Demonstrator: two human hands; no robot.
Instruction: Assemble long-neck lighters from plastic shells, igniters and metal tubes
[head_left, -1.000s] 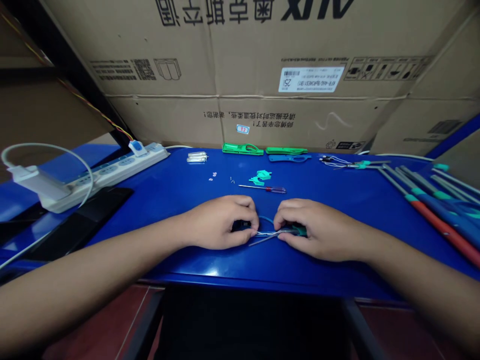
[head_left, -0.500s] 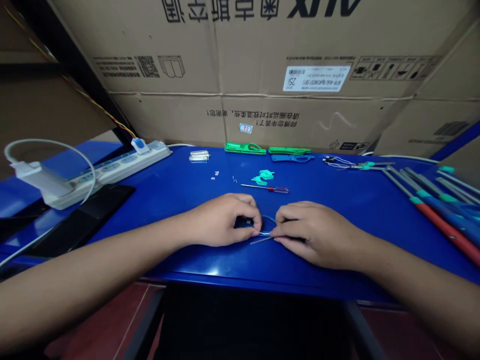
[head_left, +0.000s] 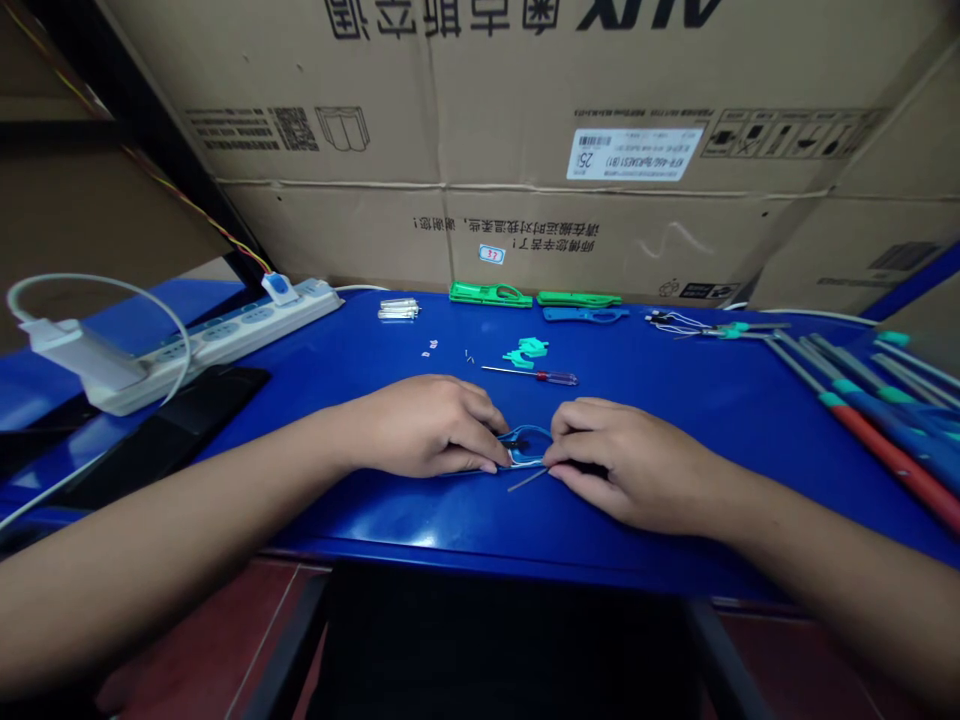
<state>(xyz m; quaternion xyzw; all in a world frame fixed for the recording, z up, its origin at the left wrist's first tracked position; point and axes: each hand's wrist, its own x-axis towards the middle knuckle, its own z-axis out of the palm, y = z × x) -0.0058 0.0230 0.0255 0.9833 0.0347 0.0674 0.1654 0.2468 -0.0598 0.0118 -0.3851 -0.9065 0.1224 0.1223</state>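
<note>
My left hand is curled over a blue plastic casing lying on the table, covering much of its left part. The casing has a looped opening, like a lighter handle half, and a small black part sits inside. A white wire runs along its near edge toward my right fingertips. My right hand pinches at the casing's right end, with a thin grey metal strip sticking out leftward from under the fingers. Beyond lie a screwdriver and turquoise plastic pieces.
Green casings and another blue casing lie at the back. Small metal cylinders are left of them. A power strip and a black flat object occupy the left, long rods the right. A cardboard wall stands behind.
My left hand has shifted slightly left and its fingers have lowered onto the casing, so more of the blue loop shows. My right hand has hardly moved; the grey strip's angle is steeper.
</note>
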